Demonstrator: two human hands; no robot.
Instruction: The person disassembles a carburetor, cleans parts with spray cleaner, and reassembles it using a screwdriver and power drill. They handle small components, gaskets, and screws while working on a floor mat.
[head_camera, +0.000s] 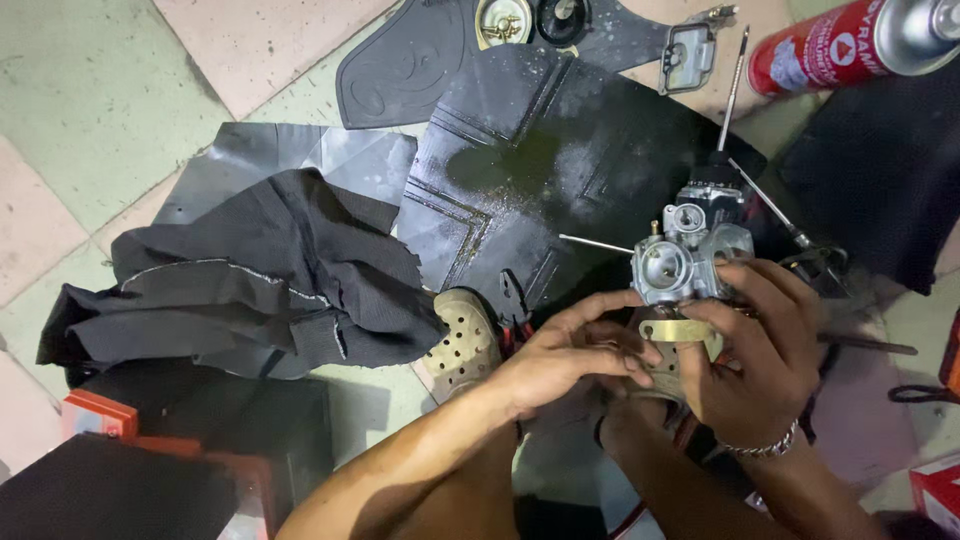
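Note:
A silver metal carburetor is held above a black rubber mat. My right hand, with a metal bracelet on the wrist, grips the carburetor from below and the side. A flat brass-coloured piece lies between the two hands, just under the carburetor. My left hand has its fingertips pinched at that brass piece. A thin metal rod sticks out to the left of the carburetor.
A dark cloth lies crumpled at left. A red spray can rests at top right beside a long screwdriver. Small round parts and a float bowl sit at top. A perforated tan shoe is below the mat.

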